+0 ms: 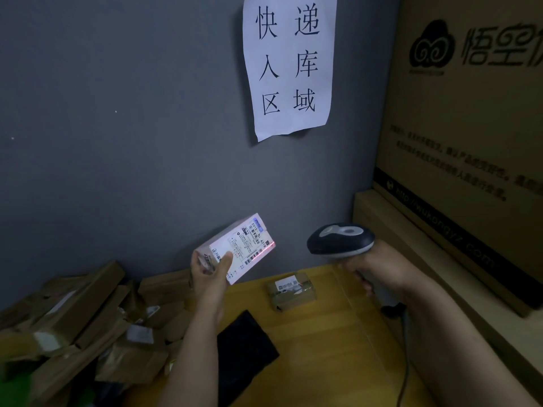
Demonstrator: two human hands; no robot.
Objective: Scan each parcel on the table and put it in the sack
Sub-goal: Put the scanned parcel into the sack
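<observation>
Parcel (246, 242): a small box with a white shipping label, held clear of the table (323, 362) in front of the grey wall, label face turned toward the scanner. The left hand (210, 270) grips it by the lower end, thumb across the label and fingers wrapped behind. The right hand (376, 268) is closed round the handle of the handheld barcode scanner (340, 237). The scanner head is aimed at the parcel from nearby, and the two are apart. A red scan line (261, 253) lies across the barcode along the label's lower edge.

Step in hand, as judged: the scan of this parcel. The next move calls for a confirmed read, then carrying the parcel to the sack and letting go. The left hand has a full hold, so no regrip looks needed.

Outstanding: one taped brown parcel (292, 290) sits label up on the table beyond the hands.

Not established:
- The sack is not identified. A green patch (11, 383) in the bottom-left corner may be its edge, but it is too blurred to say.
- A heap of brown cartons (82, 324) lies at the left. Whether these are bagged or waiting cannot be told.
- The trigger finger is hidden beneath the scanner head.
- A flat black item (244, 345) on the table between the forearms is unidentified.
- The scanner cable (407, 356) runs off the lower edge.
</observation>
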